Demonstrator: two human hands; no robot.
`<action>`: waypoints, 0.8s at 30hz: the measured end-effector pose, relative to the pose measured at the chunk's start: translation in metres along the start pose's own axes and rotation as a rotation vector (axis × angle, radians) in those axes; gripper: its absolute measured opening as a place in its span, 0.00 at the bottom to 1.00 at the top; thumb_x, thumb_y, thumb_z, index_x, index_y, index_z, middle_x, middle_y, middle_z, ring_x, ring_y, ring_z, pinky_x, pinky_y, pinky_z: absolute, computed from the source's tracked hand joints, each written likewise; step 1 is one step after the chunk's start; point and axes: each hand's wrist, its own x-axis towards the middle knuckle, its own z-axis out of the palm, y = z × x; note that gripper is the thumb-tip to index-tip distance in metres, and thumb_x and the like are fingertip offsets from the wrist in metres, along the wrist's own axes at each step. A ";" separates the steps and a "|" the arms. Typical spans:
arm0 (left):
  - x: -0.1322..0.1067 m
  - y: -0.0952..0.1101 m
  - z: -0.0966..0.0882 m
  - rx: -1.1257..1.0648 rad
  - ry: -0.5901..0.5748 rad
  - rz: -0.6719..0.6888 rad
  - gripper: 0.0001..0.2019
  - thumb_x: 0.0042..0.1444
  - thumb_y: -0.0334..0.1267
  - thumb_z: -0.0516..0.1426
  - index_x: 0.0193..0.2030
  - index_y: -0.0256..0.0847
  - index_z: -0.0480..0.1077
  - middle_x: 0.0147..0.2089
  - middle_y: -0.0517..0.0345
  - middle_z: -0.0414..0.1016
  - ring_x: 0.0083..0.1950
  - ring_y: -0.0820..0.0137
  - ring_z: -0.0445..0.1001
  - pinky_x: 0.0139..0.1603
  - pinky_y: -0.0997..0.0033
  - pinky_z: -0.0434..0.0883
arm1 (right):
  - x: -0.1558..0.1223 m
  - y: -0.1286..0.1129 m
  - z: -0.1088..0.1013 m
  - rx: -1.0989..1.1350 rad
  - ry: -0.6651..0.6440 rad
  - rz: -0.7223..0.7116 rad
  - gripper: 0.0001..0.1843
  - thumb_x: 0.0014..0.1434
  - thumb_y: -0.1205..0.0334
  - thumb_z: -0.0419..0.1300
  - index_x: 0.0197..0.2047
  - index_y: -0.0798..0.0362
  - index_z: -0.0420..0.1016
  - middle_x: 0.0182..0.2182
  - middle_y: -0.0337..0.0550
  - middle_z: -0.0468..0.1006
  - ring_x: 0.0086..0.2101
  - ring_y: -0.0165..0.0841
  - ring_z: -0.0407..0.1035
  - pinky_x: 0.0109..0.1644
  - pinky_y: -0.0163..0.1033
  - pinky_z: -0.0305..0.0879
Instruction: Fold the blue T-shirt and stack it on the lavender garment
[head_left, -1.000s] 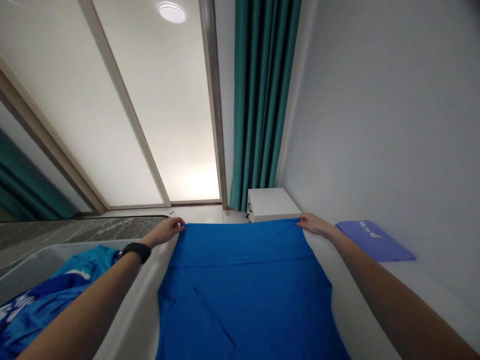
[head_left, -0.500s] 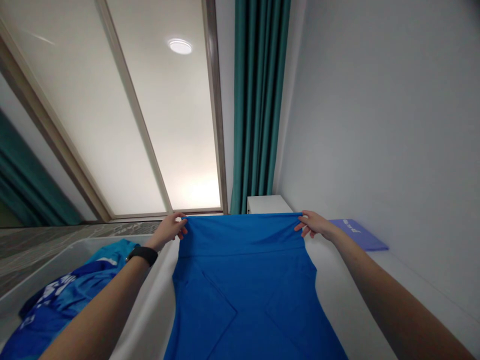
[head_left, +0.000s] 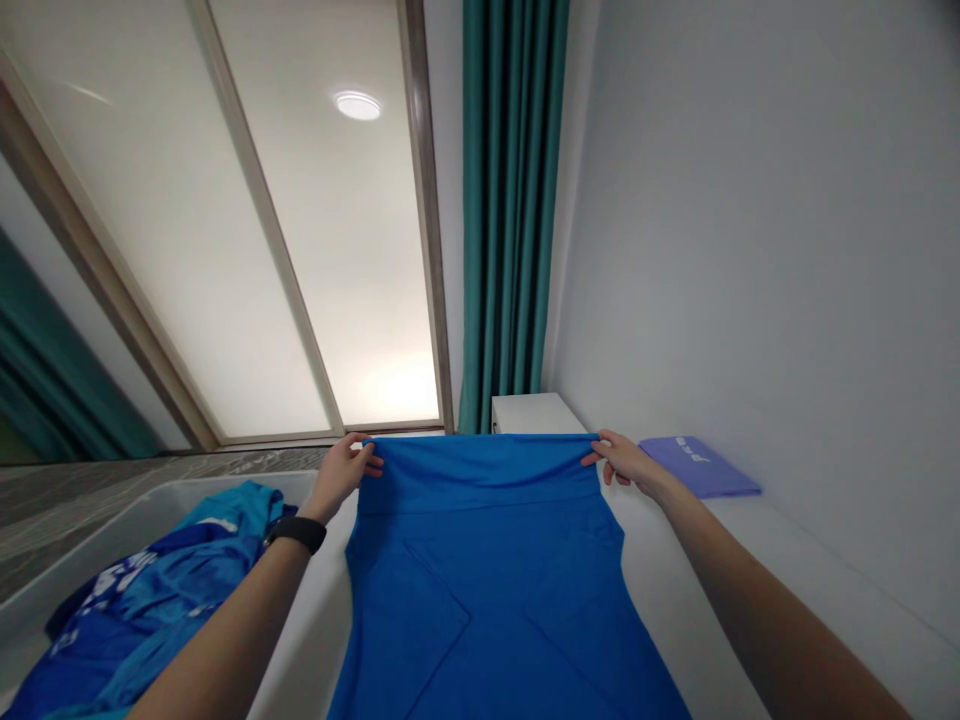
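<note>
A bright blue garment (head_left: 480, 590) lies flat and smooth along a white table (head_left: 690, 600), its far edge turned over into a wide band, with 2 diagonal seams or creases across its front.

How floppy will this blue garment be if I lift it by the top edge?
Probably very floppy and light: the blue garment folds softly over at the top between the left hand and right hand. Its smooth, faintly shiny fabric may also slip from them.
</note>
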 end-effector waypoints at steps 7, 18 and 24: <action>-0.024 -0.004 -0.015 -0.127 0.046 0.103 0.20 0.51 0.52 0.56 0.42 0.39 0.63 0.25 0.55 0.78 0.26 0.61 0.79 0.26 0.69 0.71 | -0.025 0.003 -0.010 0.009 0.031 -0.046 0.09 0.65 0.57 0.49 0.45 0.52 0.60 0.38 0.52 0.83 0.14 0.24 0.65 0.13 0.28 0.42; -0.124 -0.050 -0.033 -0.042 -0.106 0.089 0.23 0.50 0.60 0.55 0.40 0.42 0.68 0.33 0.53 0.80 0.30 0.58 0.79 0.36 0.60 0.74 | -0.102 0.063 0.003 -0.011 -0.047 -0.033 0.14 0.56 0.47 0.51 0.37 0.49 0.63 0.38 0.49 0.81 0.16 0.26 0.65 0.16 0.31 0.42; -0.150 -0.085 -0.026 0.094 -0.060 0.113 0.18 0.56 0.55 0.47 0.33 0.44 0.68 0.24 0.59 0.72 0.25 0.63 0.72 0.28 0.66 0.69 | -0.113 0.114 0.011 -0.069 0.062 -0.074 0.14 0.53 0.54 0.43 0.30 0.48 0.66 0.17 0.39 0.70 0.18 0.32 0.63 0.22 0.36 0.55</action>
